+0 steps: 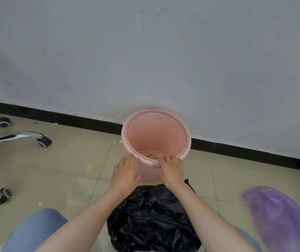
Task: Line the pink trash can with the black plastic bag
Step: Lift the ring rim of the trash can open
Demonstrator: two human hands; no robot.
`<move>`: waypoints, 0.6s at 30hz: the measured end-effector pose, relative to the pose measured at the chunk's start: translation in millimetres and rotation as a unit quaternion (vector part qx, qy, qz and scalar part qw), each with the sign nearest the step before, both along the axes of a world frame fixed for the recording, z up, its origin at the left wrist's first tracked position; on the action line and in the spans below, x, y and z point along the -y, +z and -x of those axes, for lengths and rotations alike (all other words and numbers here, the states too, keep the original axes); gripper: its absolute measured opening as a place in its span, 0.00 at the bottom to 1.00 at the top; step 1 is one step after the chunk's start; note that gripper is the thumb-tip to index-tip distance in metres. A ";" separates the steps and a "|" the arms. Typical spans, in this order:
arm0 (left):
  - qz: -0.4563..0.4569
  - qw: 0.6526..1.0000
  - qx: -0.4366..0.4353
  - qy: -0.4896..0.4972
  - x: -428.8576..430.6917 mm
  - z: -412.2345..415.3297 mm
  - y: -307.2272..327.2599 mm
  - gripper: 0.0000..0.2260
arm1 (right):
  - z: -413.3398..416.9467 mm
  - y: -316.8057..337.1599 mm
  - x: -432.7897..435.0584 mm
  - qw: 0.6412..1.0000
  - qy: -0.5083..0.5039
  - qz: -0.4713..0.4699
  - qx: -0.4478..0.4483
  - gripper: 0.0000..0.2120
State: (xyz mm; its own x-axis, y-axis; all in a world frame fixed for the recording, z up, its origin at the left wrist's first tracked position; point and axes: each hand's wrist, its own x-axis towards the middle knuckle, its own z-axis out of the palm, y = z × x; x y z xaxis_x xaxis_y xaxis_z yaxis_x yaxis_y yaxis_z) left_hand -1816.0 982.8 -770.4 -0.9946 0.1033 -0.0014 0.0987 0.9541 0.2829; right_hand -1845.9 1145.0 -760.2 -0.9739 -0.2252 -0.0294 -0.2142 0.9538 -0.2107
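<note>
On near rim of pink trash can (156, 135) — left hand (125, 172), right hand (171, 170) spread flat, holding nothing.

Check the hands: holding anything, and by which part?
Both the left hand and right hand are on the near rim of the trash can; a closed grip cannot be told. The black bag lies unheld.

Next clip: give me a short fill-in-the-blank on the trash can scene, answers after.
1. The trash can is coloured ____.
2. The black bag lies on the ____, not in the can.
3. Both hands, left and right, rest at the can's ____.
4. Behind the can stands a ____.

Answers: pink; floor; rim; wall
</note>
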 end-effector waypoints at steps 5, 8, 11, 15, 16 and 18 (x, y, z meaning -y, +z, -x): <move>0.088 0.996 -0.017 -0.023 8.6 -2.0 -12.1 0.32 | -0.4 3.4 8.5 0.996 -0.012 0.050 0.075 0.20; 0.113 0.993 -0.014 -0.042 15.7 -11.7 -16.9 0.35 | -5.4 0.0 10.5 0.986 -0.004 0.132 0.101 0.19; 0.113 0.993 -0.007 -0.039 19.0 -18.3 -21.5 0.37 | -5.2 7.3 13.6 0.978 0.011 0.180 0.108 0.17; 0.107 0.994 0.015 -0.020 18.1 -21.4 -19.6 0.37 | 8.2 49.2 22.2 0.978 0.039 0.186 0.084 0.11; 0.098 0.995 0.014 -0.017 17.6 -21.4 -18.5 0.36 | 13.4 62.0 21.8 0.981 0.052 0.164 0.087 0.11; 0.058 0.998 0.008 -0.015 18.0 -20.1 -14.9 0.32 | 22.5 89.2 19.7 0.982 0.082 0.140 0.100 0.15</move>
State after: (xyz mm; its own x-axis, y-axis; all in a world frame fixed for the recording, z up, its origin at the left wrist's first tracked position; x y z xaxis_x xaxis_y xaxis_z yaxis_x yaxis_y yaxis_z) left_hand -1796.0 964.7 -785.3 -0.9908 0.1314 -0.0310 0.1242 0.9772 0.1724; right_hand -1868.5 1125.3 -671.0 -0.9052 -0.4041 -0.1315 -0.2869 0.8093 -0.5125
